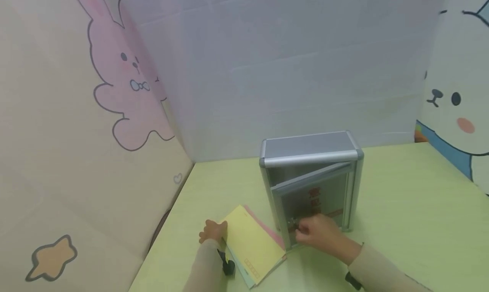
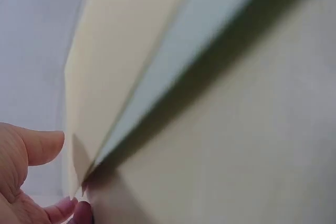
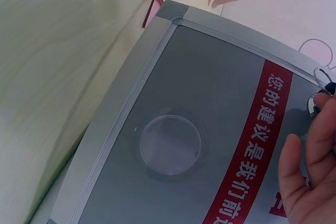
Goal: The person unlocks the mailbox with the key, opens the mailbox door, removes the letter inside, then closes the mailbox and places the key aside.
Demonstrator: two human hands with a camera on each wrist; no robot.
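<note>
A grey metal suggestion box (image 1: 311, 145) stands on the table, its front door (image 1: 332, 194) ajar and hinged on the right. At the door's lock (image 3: 313, 106), my right hand (image 1: 317, 232) pinches a black-headed key (image 3: 331, 87) with a metal ring. On the table left of the box lie stacked envelopes, a yellow envelope (image 1: 252, 241) on top, with a pale green envelope (image 1: 244, 273) and a pink envelope (image 1: 263, 224) showing below. My left hand (image 1: 212, 231) is at the stack's upper left edge, thumb raised apart from the fingers, fingertips right at the paper corner.
Pale yellow-green tabletop (image 1: 412, 207) surrounds the box. A plain light wall sheet (image 1: 298, 67) rises behind it. Cartoon-printed sheets hang on both sides, with a pink rabbit (image 1: 118, 75) on the left. A round clear disc (image 3: 170, 145) sits on the door face.
</note>
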